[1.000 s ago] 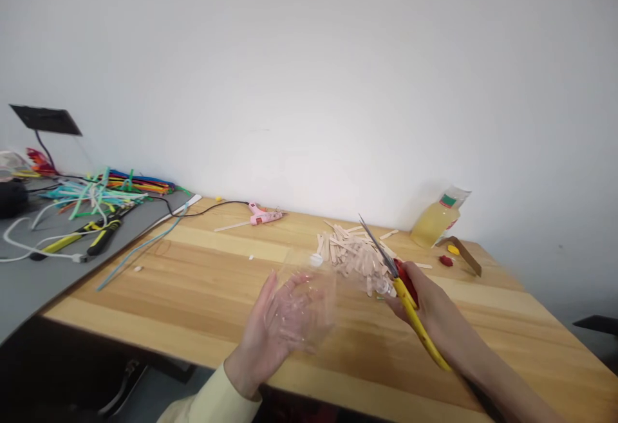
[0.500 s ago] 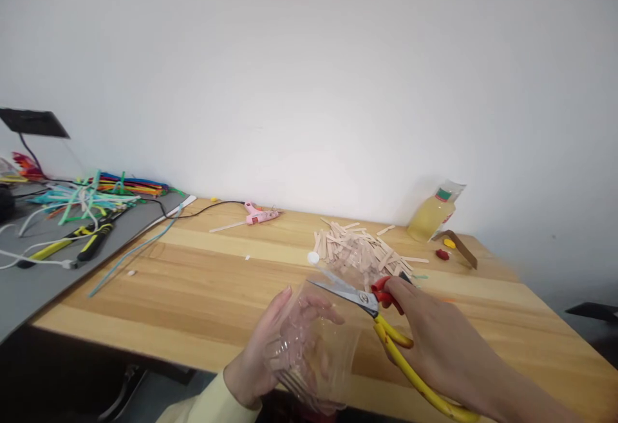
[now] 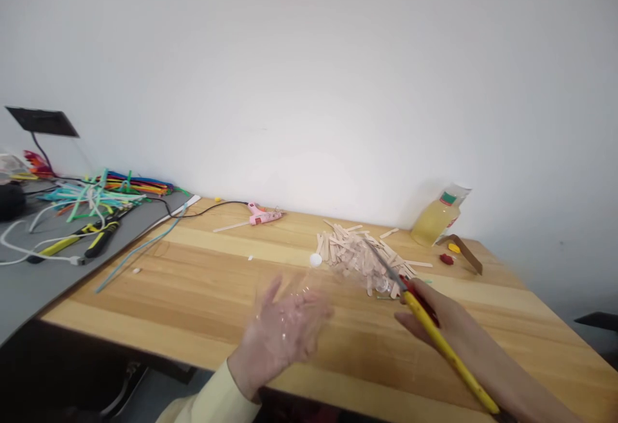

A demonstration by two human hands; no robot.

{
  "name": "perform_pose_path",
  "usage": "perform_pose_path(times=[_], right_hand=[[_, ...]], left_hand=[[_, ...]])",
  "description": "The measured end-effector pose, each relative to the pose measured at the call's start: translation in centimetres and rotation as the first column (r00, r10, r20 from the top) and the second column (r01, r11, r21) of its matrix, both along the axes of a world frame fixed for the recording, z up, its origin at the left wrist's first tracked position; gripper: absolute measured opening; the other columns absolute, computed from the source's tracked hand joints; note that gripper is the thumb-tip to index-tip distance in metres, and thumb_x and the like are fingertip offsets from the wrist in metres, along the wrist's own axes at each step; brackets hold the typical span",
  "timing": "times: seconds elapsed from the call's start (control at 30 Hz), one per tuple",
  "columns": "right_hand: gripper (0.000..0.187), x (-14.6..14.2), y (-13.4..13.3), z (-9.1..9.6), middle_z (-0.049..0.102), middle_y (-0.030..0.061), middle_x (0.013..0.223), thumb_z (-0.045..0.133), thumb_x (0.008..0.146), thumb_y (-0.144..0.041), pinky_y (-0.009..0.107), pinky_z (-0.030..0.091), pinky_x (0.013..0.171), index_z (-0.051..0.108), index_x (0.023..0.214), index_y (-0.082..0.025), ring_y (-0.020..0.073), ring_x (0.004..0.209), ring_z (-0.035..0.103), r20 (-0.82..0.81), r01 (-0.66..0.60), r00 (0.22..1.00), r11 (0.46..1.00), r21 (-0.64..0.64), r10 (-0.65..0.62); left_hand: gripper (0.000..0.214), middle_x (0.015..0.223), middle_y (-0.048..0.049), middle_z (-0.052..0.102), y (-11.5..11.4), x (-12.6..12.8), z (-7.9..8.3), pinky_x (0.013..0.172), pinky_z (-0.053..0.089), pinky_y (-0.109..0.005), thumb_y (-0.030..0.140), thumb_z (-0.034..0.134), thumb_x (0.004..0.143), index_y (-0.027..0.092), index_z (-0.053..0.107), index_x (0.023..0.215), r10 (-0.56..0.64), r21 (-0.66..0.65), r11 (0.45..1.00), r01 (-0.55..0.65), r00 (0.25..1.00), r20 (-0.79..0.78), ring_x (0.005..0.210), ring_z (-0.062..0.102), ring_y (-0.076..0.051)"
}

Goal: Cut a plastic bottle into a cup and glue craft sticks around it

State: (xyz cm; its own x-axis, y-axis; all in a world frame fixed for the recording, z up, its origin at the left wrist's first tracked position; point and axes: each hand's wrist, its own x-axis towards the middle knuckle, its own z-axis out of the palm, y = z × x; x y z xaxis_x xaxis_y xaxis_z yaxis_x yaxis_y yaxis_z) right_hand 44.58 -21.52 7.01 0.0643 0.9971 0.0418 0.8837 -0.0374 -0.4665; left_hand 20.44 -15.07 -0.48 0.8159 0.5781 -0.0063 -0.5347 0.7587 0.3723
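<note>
Near tabletop's front edge [image 3: 159, 346]; left hand [image 3: 284, 329]

Left hand [image 3: 277, 339]: smeared by blur, as is the clear plastic piece [image 3: 302, 320] in its grasp, whose outline cannot be traced. Right hand [image 3: 441, 307]: hides much of the red grip of the scissors [image 3: 420, 310]; its forearm is cut by the lower edge. White cable [image 3: 48, 257] and black object [image 3: 12, 199]: cropped at left. Dark object [image 3: 596, 322]: cropped at right. Bottle label [image 3: 449, 198]: lettering too small to read.
</note>
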Motion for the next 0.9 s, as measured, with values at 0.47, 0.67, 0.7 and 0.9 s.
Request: perform_pose_path(times=[0.47, 0.67, 0.7, 0.9], right_hand=[[0.042, -7.3, 3.6, -5.6, 0.063, 0.0158, 0.108, 0.051, 0.076, -0.035, 0.039, 0.044, 0.083, 0.056, 0.109, -0.011, 0.0302, 0.098, 0.060, 0.203, -0.039, 0.977, 0.993, -0.110, 0.061], [0.042, -11.0, 6.5, -6.1, 0.060, 0.0154, 0.114, 0.060, 0.075, -0.031, 0.035, 0.045, 0.085, 0.059, 0.111, -0.010, 0.0287, 0.103, 0.057, 0.221, -0.146, 0.963, 0.988, -0.043, 0.152], [0.042, -11.7, 7.2, -6.1, 0.060, 0.0163, 0.112, 0.061, 0.075, -0.030, 0.035, 0.046, 0.084, 0.060, 0.110, -0.009, 0.0294, 0.101, 0.058, 0.224, -0.142, 0.964, 0.989, -0.027, 0.145], [0.036, -15.7, 12.4, -5.9, 0.062, 0.0173, 0.109, 0.055, 0.081, -0.024, 0.034, 0.044, 0.082, 0.057, 0.113, -0.009, 0.0265, 0.101, 0.058, 0.189, -0.201, 0.966, 0.970, 0.136, 0.173]], left_hand=[[0.030, 0.101, -0.0081, 0.066, 2.4, -3.4, 2.2, 0.092, 0.048, -0.032, 0.009, 0.060, 0.071, 0.014, 0.059, 0.101, 0.643, 0.054, 0.766, -0.641, 0.764, -0.057, 0.102, 0.062, -0.022], [0.065, 0.114, -0.0014, 0.056, 2.6, -2.9, 2.2, 0.086, 0.047, -0.031, 0.008, 0.073, 0.057, 0.027, 0.053, 0.116, 0.769, 0.362, 0.639, -0.679, 0.578, -0.273, 0.112, 0.052, -0.022], [0.067, 0.115, -0.0013, 0.056, 2.7, -2.9, 2.2, 0.087, 0.046, -0.029, 0.008, 0.074, 0.055, 0.027, 0.053, 0.116, 0.798, 0.394, 0.602, -0.694, 0.530, -0.287, 0.116, 0.050, -0.022], [0.055, 0.104, -0.0012, 0.064, 3.6, -3.1, 3.3, 0.088, 0.046, -0.030, 0.016, 0.077, 0.055, 0.022, 0.057, 0.105, 0.857, 0.468, 0.516, -0.718, 0.444, -0.264, 0.105, 0.058, -0.021]])
